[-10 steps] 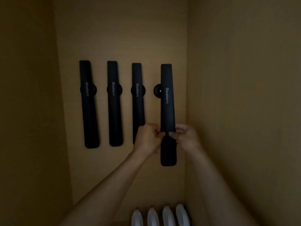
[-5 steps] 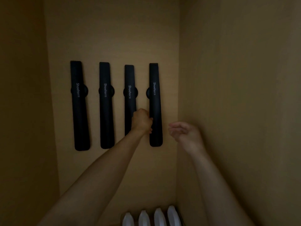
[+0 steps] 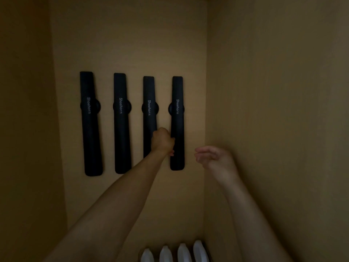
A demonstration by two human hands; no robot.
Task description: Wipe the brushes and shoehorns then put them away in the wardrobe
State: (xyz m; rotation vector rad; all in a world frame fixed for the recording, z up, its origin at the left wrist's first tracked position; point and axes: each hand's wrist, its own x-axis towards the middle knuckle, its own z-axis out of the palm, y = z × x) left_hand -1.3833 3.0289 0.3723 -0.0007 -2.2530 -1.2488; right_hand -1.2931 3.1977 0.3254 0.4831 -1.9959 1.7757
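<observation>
Four black shoehorns hang side by side on the far wall of the wardrobe (image 3: 132, 44), each lettered "Shoehorn" and each seated over a round black mount at mid-length. The left hand (image 3: 162, 141) is closed in a loose fist against the left edge of the rightmost shoehorn (image 3: 177, 118), its fingers curled onto the lower part of the blade, so that it covers the bottom of the third shoehorn (image 3: 149, 103) beside it; whether it grips or merely presses cannot be told for certain. The right hand (image 3: 215, 157) hangs free, near the right wall and just right of that shoehorn, fingers (image 3: 201, 151) loosely curled and holding nothing. The first shoehorn (image 3: 90, 123) and second shoehorn (image 3: 121, 123) hang untouched to the left. At the near bottom edge stand four white rounded objects (image 3: 174, 253), too cropped to identify. The step in hand looks to be seating the last shoehorn on its mount. The next move probably calls for the left hand to let go gently, checking that the blade hangs straight and holds.
</observation>
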